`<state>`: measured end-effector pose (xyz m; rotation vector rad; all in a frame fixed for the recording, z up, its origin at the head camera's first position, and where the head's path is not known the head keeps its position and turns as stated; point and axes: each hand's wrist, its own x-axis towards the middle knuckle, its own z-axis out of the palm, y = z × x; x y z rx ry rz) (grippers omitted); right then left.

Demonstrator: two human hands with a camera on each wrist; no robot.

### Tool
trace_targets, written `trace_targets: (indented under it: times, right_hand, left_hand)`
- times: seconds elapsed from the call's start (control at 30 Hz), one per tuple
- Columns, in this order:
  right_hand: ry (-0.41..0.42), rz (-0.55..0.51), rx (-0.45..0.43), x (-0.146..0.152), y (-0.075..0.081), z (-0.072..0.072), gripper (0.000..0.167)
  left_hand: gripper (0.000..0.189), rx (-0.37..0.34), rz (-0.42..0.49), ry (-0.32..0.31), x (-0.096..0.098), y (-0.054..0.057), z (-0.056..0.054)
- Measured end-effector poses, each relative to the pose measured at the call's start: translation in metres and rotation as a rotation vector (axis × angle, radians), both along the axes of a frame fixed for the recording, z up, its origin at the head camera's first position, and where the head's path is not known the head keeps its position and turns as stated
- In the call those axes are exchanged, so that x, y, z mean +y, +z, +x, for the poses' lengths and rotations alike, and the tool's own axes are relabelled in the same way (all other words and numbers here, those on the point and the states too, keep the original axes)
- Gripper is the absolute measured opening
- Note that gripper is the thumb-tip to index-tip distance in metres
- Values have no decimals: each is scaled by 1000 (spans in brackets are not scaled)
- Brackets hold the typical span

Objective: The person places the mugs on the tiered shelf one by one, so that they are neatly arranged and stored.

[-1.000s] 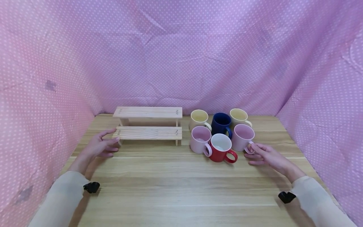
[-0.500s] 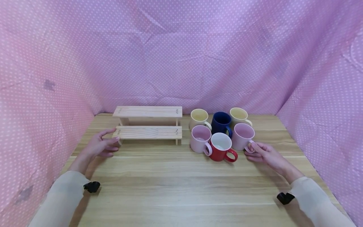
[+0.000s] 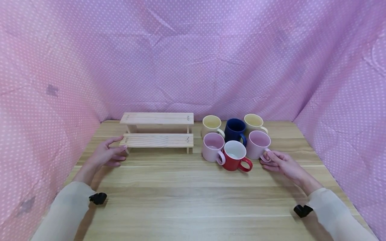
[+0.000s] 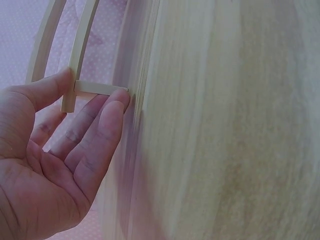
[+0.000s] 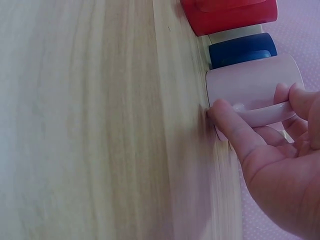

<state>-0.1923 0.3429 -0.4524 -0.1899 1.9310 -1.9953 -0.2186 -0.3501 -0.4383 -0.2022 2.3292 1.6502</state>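
In the head view, my left hand (image 3: 104, 154) holds the left end of the lower step of a two-tier wooden shelf (image 3: 156, 140). Seen from the left wrist, the thumb touches the board's edge (image 4: 75, 55), and the other fingers reach round to the leg (image 4: 95, 88). My right hand (image 3: 281, 165) pinches the handle of the right-hand pink mug (image 3: 256, 145), which stands upright on the table. The right wrist view shows thumb and fingers about that handle (image 5: 267, 114), with one fingertip low near the mug's base.
Left of the held mug stand a red mug (image 3: 232, 164) with white inside and another pink mug (image 3: 209, 152). Behind are a dark blue mug (image 3: 233, 130) and two cream mugs, left (image 3: 208, 129) and right (image 3: 251, 124). A pink dotted cloth (image 3: 193, 67) surrounds the wooden table (image 3: 187, 201).
The lower fingers of my right hand have drawn in closer to the pink mug's handle. My left hand, the shelf and the mugs stay in place.
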Motion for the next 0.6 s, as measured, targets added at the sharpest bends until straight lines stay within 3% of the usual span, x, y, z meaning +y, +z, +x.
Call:
trace_targets:
  times: [0.33,0.6]
  right_hand:
    - [26,-29,18,1,10,8,34]
    - [140,-125,113,4,52,12,32]
  left_hand:
    - [86,7,-9,-5,0,-2,2]
    - [87,-3,-7,4,1,0,3]
